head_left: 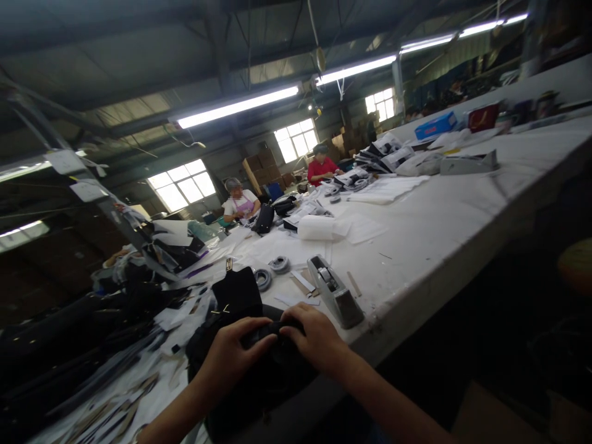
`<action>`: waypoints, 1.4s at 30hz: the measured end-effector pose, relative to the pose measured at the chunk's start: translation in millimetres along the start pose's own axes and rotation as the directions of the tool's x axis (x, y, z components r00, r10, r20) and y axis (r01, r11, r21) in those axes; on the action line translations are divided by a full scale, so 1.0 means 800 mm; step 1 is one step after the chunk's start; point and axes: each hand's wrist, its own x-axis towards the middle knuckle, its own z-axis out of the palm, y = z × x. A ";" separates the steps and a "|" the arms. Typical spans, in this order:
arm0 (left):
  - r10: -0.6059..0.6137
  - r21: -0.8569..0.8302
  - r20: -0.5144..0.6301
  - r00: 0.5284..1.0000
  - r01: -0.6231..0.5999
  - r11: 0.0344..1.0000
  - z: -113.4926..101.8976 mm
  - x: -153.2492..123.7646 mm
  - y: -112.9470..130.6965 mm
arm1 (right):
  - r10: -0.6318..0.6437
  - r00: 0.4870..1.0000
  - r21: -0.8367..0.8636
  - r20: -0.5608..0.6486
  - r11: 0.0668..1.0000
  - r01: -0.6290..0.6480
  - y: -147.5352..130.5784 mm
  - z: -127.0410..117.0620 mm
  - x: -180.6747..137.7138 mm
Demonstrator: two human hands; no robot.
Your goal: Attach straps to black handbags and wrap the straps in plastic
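Observation:
A black bag (259, 388) lies at the near edge of the table, its flap (237, 290) raised with a gold-coloured buckle at the top. My left hand (238, 348) grips the dark upper edge of the bag between thumb and fingers. Close beside it, my right hand (312, 336) pinches the same edge, the two thumbs almost meeting. Much of the bag's body is in deep shadow, so its details cannot be made out. A grey tape dispenser (335, 293) stands just beyond my right hand.
Two rolls of tape, one a grey roll (279, 265), lie past the bag on the white table (416, 246). Dark pieces and strips (106, 394) are heaped at left. Two people sit farther back, one in a red top (321, 168). A blue box (435, 126) stands far right.

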 end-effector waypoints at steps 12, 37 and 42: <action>-0.354 -0.267 0.372 0.858 0.465 0.844 -0.016 0.017 0.005 | -0.003 0.985 0.215 0.171 0.976 -0.034 0.021 -0.007 0.021; -0.390 -0.162 0.310 0.867 0.453 0.877 -0.013 0.012 0.033 | 0.048 0.959 0.466 0.280 0.866 -0.179 0.014 -0.004 0.006; -0.419 -0.218 0.369 0.830 0.515 0.829 -0.013 0.008 0.031 | 0.078 0.961 0.449 0.264 0.872 -0.194 0.016 0.001 -0.001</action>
